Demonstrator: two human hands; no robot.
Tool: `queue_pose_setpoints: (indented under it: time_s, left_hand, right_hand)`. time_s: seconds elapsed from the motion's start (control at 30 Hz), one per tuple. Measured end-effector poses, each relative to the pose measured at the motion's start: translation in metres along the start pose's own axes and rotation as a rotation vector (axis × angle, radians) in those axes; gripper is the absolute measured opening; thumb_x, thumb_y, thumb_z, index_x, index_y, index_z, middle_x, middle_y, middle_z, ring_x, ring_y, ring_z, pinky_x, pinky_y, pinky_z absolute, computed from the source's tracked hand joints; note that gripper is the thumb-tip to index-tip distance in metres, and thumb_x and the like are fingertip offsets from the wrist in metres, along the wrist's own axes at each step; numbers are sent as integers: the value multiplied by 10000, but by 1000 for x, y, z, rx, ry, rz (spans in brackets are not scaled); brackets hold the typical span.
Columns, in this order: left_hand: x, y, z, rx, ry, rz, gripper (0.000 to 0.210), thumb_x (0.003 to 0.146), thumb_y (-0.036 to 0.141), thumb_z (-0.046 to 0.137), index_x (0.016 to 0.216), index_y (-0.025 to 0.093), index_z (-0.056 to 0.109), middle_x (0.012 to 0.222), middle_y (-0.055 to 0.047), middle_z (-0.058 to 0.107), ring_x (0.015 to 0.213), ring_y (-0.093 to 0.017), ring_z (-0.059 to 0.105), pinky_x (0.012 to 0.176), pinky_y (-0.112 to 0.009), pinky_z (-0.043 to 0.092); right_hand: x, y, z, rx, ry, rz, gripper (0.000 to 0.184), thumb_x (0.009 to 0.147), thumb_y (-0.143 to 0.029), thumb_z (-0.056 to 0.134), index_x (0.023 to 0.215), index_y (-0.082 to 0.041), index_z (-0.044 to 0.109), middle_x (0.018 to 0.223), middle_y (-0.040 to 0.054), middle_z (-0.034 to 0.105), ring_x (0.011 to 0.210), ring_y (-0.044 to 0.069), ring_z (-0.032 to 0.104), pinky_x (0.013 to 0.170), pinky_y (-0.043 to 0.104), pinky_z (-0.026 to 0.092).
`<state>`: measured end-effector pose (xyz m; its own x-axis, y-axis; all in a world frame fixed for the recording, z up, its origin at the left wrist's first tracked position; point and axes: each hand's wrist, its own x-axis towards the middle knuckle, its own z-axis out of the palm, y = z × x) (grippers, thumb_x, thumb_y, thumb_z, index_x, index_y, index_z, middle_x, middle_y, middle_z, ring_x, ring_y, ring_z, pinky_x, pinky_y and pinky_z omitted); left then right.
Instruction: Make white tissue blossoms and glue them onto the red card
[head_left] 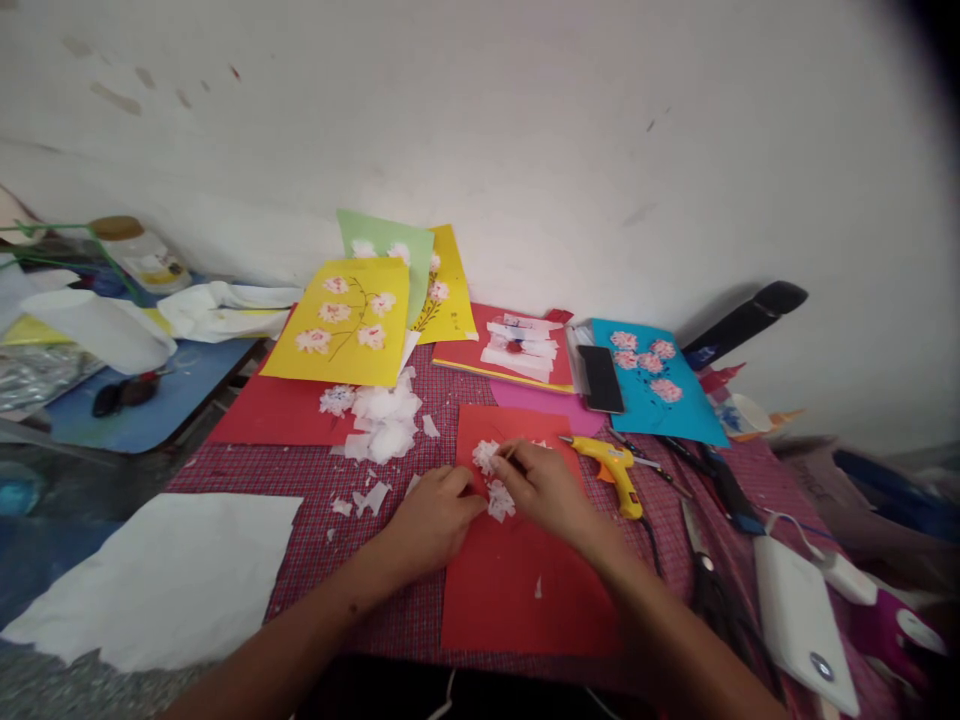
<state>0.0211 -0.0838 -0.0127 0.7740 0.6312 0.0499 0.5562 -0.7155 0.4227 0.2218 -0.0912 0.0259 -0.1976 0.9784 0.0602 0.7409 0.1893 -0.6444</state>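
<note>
A red paper sheet (517,600) lies before me with white tissue-paper flowers on its upper half. My right hand (544,490) reaches over the sheet, thumb and fingertips pinched on the upper white paper flower (485,457). Just below those fingertips is a second ruffled paper flower (501,500). My left hand (435,515) rests by the sheet's left edge, its fingers curled together near the lower flower. Whatever those left fingers hold, if anything, is hidden. More petals at the sheet's top are partly covered by my right hand.
A yellow glue gun (616,465) lies right of the sheet, beside black scissors (709,580) and a white power bank (806,615). White paper pieces (386,415) are heaped at left. Behind stand a yellow flower card (337,325), a phone (600,378) and a blue flower card (652,385).
</note>
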Motion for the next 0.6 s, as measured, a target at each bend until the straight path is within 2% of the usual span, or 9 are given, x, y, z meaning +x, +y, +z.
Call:
queue_pose_setpoints:
  time_s: [0.23,0.6]
  left_hand:
    - [0,-2,4,56,12,4,227,958,193,499,1058,255,693,1010,-55,589,944,-231,531,816,-367,427]
    - [-1,-3,7,62,7,13,216,967,209,501,1065,250,689,1015,-62,594,956,-243,538,825,-382,437]
  right_hand:
    - [32,2,-6,-95,-126,87,276,949,-308,496,708,-195,568,654,7,621,595,150,554,539,256,310]
    - [42,5,-6,-43,-191,136,300,931,-315,491,659,-194,529,603,-20,586,558,126,532,512,240,308]
